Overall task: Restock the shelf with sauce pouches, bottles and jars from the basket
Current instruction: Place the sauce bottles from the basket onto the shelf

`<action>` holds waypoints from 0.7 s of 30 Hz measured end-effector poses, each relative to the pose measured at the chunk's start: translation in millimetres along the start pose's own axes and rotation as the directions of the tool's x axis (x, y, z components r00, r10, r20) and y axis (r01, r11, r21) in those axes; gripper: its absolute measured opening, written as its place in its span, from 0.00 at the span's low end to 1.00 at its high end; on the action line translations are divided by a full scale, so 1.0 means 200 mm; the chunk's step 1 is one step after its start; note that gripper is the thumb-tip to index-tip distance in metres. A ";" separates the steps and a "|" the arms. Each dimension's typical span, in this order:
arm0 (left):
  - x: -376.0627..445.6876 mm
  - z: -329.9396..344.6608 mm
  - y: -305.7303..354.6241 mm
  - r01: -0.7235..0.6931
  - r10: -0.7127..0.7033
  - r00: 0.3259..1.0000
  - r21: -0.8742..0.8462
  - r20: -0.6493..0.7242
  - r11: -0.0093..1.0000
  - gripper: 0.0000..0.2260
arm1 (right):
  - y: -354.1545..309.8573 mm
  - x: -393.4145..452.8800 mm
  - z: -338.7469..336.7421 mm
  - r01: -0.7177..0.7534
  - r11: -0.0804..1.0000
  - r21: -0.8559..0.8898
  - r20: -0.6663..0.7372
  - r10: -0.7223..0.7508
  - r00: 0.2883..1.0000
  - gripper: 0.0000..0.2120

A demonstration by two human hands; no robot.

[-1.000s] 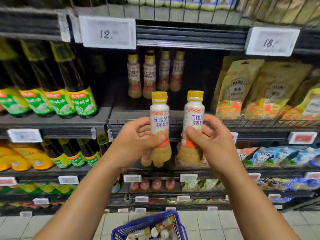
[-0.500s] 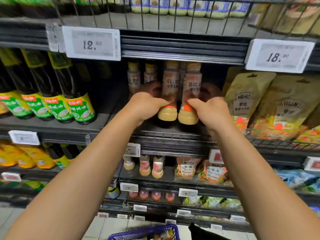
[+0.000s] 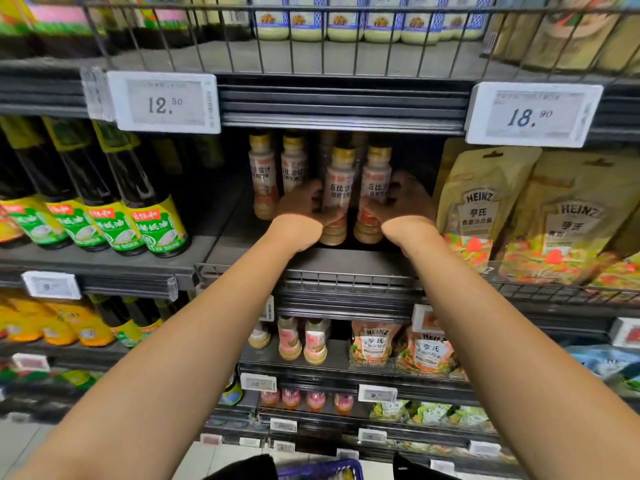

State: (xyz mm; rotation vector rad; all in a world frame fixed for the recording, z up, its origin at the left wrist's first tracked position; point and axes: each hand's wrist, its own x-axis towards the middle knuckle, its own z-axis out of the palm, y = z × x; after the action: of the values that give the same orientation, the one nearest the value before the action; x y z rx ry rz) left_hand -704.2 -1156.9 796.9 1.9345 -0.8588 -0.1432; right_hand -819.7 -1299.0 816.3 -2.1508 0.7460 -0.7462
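Gripping two sauce bottles at once, one per hand, both deep inside the shelf bay! The left hand (image 3: 302, 206) curls its fingers (image 3: 311, 197) round the left bottle (image 3: 337, 195), thumb side low near the orange band, and the right hand (image 3: 403, 202) mirrors it on the right bottle (image 3: 374, 194), fingers wrapped round the far side. Both grasps sit low on the bodies, which I'd judge gives steady control while the bases settle; the bottles stand upright, yellow caps up, labels facing out, side by side and nearly touching. Their bases look down on the shelf board (image 3: 346, 263) or just above it, too dark under them to say which.

Just left of the left hand's fingers stand two more bottles of the same kind (image 3: 277, 174), so this pair is being lined up beside them to fill the row. Just right of the right hand's knuckles hang the Heinz pouches (image 3: 485, 206), close enough that a wide release could brush them. Further left of the hands, the dark oil bottles with green labels (image 3: 138, 216) hold their own bay. Above the fingers, the price tags (image 3: 164, 102) clip to the upper shelf lip. Well below the wrists, at the bottom edge, the blue basket (image 3: 322, 470) peeks in, contents barely visible, so how much stock remains I cannot tell
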 end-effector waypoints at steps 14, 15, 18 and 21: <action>-0.04 0.00 0.01 0.056 -0.053 0.998 0.287 -0.020 0.956 0.22 | 0.04 -0.05 0.06 -0.088 0.995 -0.043 0.069 0.091 0.993 0.37; -0.05 0.01 0.01 0.063 -0.059 0.998 0.295 -0.022 0.953 0.23 | 0.04 -0.05 0.06 -0.092 0.993 -0.075 0.078 0.098 0.992 0.38; -0.04 0.02 0.03 0.075 -0.078 0.997 0.439 -0.011 0.896 0.24 | 0.02 -0.06 0.06 -0.086 0.986 -0.144 0.091 0.100 0.991 0.37; -0.01 0.03 0.05 0.093 -0.096 0.995 0.522 -0.021 0.848 0.21 | 0.00 -0.04 0.06 -0.069 0.986 -0.151 0.101 0.085 0.991 0.36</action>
State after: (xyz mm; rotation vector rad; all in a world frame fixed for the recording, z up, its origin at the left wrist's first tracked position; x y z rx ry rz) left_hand -713.1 -1162.6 802.2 2.4912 -0.8654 0.0350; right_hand -817.3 -1288.3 807.0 -2.2601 0.8452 -0.5460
